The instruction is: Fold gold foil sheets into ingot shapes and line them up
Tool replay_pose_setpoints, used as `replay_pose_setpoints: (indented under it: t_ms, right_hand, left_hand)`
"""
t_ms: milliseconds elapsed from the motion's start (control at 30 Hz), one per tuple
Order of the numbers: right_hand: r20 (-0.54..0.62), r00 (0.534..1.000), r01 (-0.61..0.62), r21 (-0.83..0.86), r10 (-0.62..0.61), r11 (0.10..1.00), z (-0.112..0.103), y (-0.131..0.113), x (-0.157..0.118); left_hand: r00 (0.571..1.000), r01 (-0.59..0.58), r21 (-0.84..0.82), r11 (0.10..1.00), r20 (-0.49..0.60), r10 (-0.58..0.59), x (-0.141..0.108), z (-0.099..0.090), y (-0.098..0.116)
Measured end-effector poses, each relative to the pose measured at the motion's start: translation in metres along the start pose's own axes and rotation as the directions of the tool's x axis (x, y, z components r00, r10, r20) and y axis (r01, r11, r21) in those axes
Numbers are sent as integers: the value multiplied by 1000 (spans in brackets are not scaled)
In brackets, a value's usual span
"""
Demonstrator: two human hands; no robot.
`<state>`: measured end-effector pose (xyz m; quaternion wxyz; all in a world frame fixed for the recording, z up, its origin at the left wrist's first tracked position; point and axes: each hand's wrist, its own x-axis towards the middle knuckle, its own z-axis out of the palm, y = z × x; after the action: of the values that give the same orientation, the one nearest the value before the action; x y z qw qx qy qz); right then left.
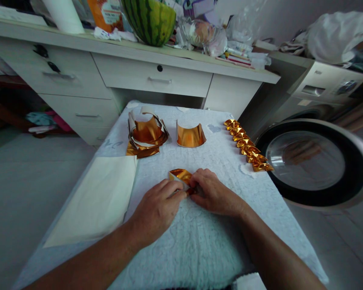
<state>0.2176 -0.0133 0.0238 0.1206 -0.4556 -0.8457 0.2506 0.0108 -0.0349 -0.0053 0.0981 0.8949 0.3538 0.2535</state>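
A partly folded piece of gold foil paper [181,175] is held between my two hands, low over the cloth-covered table [211,241]. My left hand [160,207] pinches its left side, where a pale inner face shows. On the right edge, the fingers of my right hand [213,191] are closed; the part under the fingertips is hidden. Beyond my hands stands a single curved gold foil sheet [191,136]. Left of that is a loose stack of curled gold foil sheets [148,133]. A row of several folded gold foil pieces [247,147] runs along the table's right side.
A cream paper sheet [93,197] lies on the table's left side. Behind, a white desk with drawers [157,74] carries a cut watermelon [151,22], an orange packet [107,15] and plastic bags. At right, a washing machine's round door [314,163] hangs open beside the table.
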Motion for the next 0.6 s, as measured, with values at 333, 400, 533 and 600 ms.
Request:
replay_pose_setpoints:
  t_ms: [333,400,533,600]
  right_hand:
    - [-26,1000,-12,-51,11,999,0,-2,1]
    - [-32,999,2,-71,-4,998,2,-2,1]
    - [-21,999,28,-116,-30,993,5,-3,0]
    - [-19,999,27,-144,-30,989,5,-5,-1]
  left_hand:
    - [966,249,-21,968,-61,-250,6,-5,-15]
    - [971,238,-21,971,-26,-238,6,-3,-17]
    - [977,214,-30,976,-10,-214,7,0,-18]
    - [978,207,-29,978,-15,-208,8,0,-18]
